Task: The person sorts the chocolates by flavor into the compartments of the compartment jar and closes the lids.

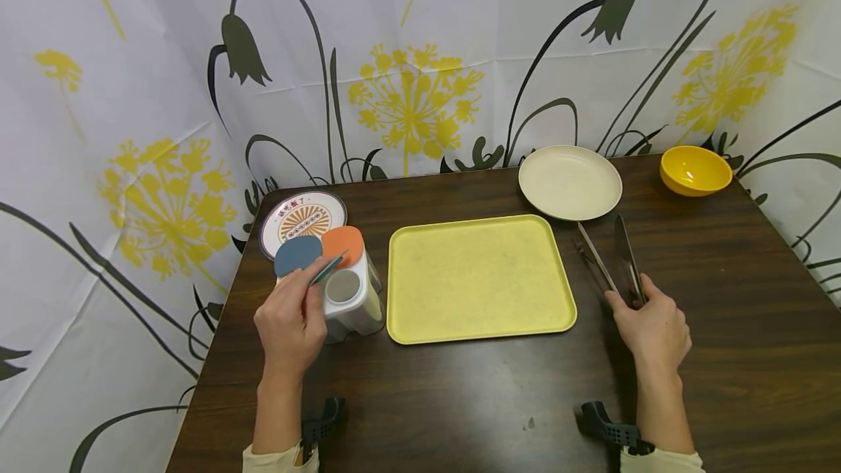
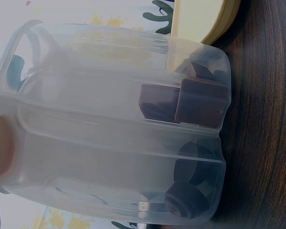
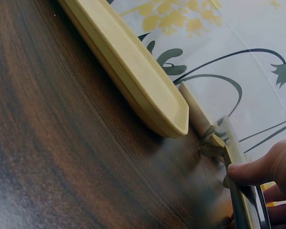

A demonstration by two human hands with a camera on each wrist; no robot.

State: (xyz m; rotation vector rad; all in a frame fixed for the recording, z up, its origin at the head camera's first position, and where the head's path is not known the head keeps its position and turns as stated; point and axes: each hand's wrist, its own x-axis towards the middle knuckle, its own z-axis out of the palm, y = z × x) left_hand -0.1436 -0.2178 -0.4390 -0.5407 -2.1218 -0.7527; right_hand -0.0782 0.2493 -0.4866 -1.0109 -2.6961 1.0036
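My left hand [image 1: 290, 323] pinches a thin teal lid [image 1: 328, 267], seen edge-on, above a clear storage container [image 1: 355, 316] with several compartments. One round opening [image 1: 342, 287] shows uncovered; a blue lid [image 1: 298, 254] and an orange lid [image 1: 342, 246] cover others. In the left wrist view, dark brown blocks [image 2: 202, 102] and rounded dark pieces [image 2: 187, 199] lie at the bottom of the container. My right hand [image 1: 657, 331] grips metal tongs [image 1: 598, 258] over the table, their two arms spread apart and pointing toward the cream plate [image 1: 570, 182].
Between the hands lies a yellow rectangular tray [image 1: 482, 279]. A patterned plate [image 1: 304, 217] sits behind the container, and a yellow bowl [image 1: 696, 171] at the far right. A flowered curtain [image 1: 453, 6] hangs behind the dark wooden table [image 1: 473, 400].
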